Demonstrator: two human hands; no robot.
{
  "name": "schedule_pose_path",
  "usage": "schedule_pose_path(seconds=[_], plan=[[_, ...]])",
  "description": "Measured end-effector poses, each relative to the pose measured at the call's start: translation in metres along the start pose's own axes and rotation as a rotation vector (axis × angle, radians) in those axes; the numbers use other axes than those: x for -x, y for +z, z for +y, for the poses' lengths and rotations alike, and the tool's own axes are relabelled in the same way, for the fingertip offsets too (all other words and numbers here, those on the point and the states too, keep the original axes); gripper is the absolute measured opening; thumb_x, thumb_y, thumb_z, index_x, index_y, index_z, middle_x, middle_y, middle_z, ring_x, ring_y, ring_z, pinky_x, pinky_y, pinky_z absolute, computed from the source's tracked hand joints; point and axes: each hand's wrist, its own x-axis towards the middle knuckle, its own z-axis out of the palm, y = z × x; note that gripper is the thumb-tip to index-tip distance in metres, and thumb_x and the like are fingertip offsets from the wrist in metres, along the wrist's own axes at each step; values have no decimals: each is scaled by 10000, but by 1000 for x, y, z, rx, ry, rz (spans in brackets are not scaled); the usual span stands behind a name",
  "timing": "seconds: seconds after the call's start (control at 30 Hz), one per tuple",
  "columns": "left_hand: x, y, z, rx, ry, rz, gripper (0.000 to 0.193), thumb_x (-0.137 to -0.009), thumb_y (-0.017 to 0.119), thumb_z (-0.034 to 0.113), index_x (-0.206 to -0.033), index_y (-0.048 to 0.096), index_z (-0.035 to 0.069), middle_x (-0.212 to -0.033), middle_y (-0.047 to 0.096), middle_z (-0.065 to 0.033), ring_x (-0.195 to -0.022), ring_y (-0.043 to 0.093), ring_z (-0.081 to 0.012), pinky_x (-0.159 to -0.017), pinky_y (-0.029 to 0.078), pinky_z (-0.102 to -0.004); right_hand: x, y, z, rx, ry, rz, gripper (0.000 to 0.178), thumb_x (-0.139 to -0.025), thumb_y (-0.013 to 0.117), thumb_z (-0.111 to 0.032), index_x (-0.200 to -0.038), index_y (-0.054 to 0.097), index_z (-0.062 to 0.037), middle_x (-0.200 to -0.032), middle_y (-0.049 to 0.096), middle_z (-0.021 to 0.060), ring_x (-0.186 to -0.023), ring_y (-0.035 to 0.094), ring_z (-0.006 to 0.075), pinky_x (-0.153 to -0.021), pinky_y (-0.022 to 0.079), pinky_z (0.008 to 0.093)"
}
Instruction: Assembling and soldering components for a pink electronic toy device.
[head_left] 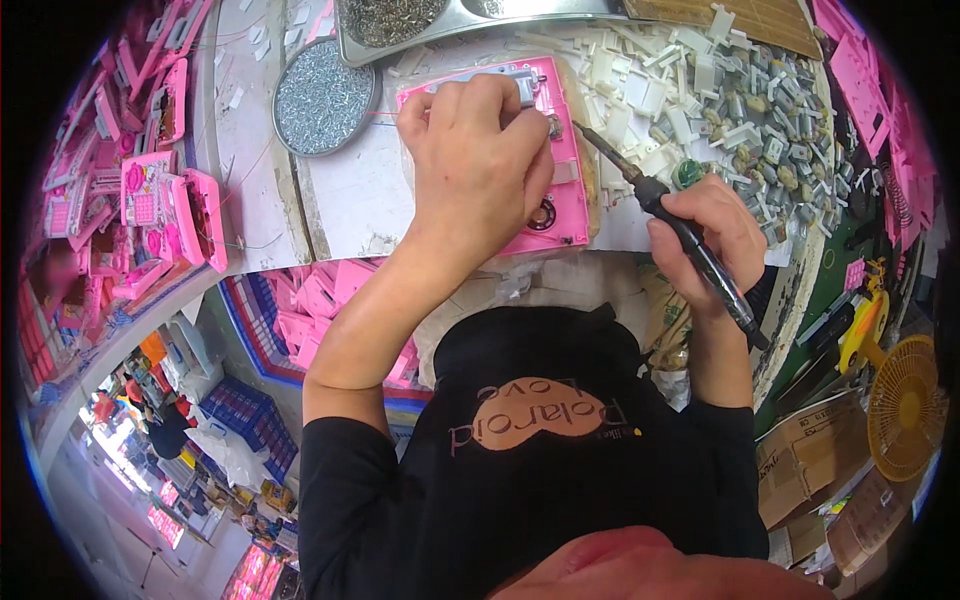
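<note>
A pink plastic casing lies on the worktable in front of me, with a grey part along its far edge and a round dark part near its front. My left hand is over the casing, fingers bent and closed. Whatever they pinch is hidden beneath them. A small metal part shows beside those fingers. Wrapped around the black handle of a soldering iron, my right hand is at the right of the casing. The iron's thin tip points at the casing's right edge, close to the left fingers.
A round dish of small screws stands left of the casing, below a metal tray. White plastic pieces and small grey motors are heaped to the right. Pink casings pile up at left; a yellow fan is at right.
</note>
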Motion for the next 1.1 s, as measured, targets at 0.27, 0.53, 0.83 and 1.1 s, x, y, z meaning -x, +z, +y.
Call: schedule_pose_path(seconds=[0.27, 0.53, 0.83, 1.1], plan=[[-7, -9, 3, -66, 32, -101, 120, -770, 763, 140, -878, 714, 149, -1002, 567, -28, -959, 549, -246, -908, 328, -456, 2, -2, -4, -12, 43, -61, 263, -795, 791, 3, -1009, 648, 59, -760, 636, 134, -629, 577, 230, -565, 413, 327], [-7, -8, -3, 4, 50, -80, 139, -774, 777, 123, -900, 721, 140, -995, 576, -33, -946, 563, -248, -896, 338, -441, 0, -1, -4, -8, 30, -82, 252, -804, 792, -28, -1004, 651, 33, -734, 624, 116, -600, 553, 213, -552, 397, 318], [-10, -10, 4, -42, 28, -126, 123, -781, 758, 146, -891, 704, 140, -1005, 573, -38, -971, 559, -262, -922, 350, -456, -1, 0, -4, 1, 10, -95, 264, -801, 799, -34, -1016, 654, 18, -722, 623, 99, -595, 546, 202, -551, 391, 315], [-10, -6, 2, -57, 57, -93, 112, -751, 759, 157, -824, 678, 131, -983, 552, -44, -967, 534, -259, -906, 351, -457, -1, 2, -5, -4, 26, -88, 259, -802, 803, -42, -1009, 654, 4, -724, 621, 93, -591, 545, 204, -549, 402, 321]])
